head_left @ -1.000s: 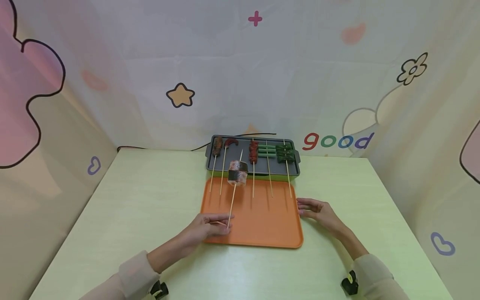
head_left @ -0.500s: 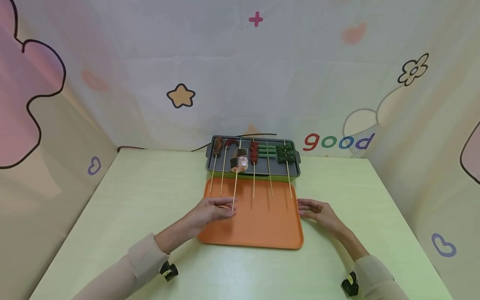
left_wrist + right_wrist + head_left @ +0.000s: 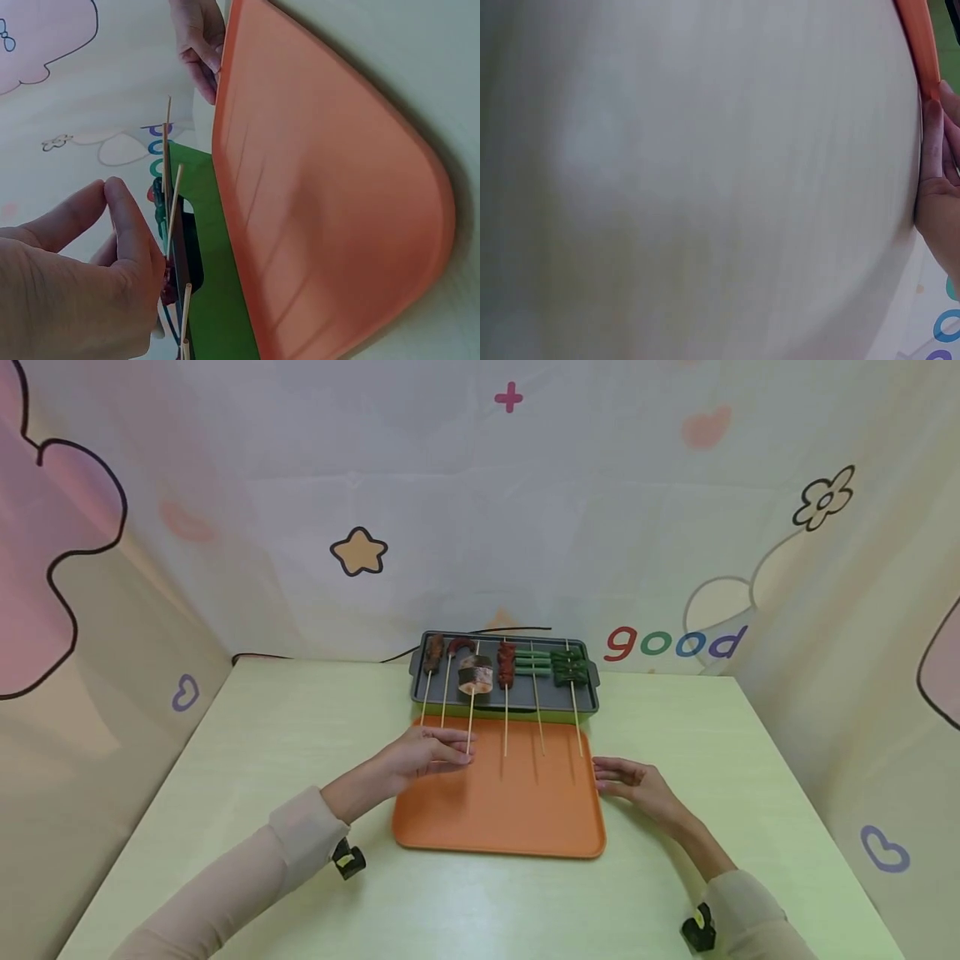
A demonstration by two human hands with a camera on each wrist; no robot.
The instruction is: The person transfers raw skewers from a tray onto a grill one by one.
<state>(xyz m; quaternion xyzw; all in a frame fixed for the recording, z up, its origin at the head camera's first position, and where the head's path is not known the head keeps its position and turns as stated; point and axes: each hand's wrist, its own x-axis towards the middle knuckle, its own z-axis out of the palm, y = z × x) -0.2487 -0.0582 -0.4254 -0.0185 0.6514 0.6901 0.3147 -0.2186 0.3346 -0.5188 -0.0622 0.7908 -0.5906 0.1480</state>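
Observation:
In the head view, my left hand (image 3: 420,756) pinches the lower end of a wooden skewer between thumb and fingertips. The skewer bears a thick light piece with dark bands (image 3: 476,675), which lies over the grey pan (image 3: 525,696) of a small green grill, between a dark red curled skewer (image 3: 461,646) and a red chunky skewer (image 3: 506,664). In the left wrist view, the left hand (image 3: 82,277) hides its stick. My right hand (image 3: 637,785) holds the right rim of an orange tray (image 3: 502,814); fingers and thumb meet the rim in the right wrist view.
A brown meat skewer (image 3: 433,653) lies at the pan's left end. Green bean-like (image 3: 532,663) and leafy green (image 3: 570,668) skewers lie at its right. Their sticks reach over the tray. A black cable (image 3: 262,656) runs along the table's back edge by the printed curtain.
My left hand has moved forward and slightly right with the banded skewer, bringing its piece down from above the tray to the pan. The right hand stays at the tray's rim.

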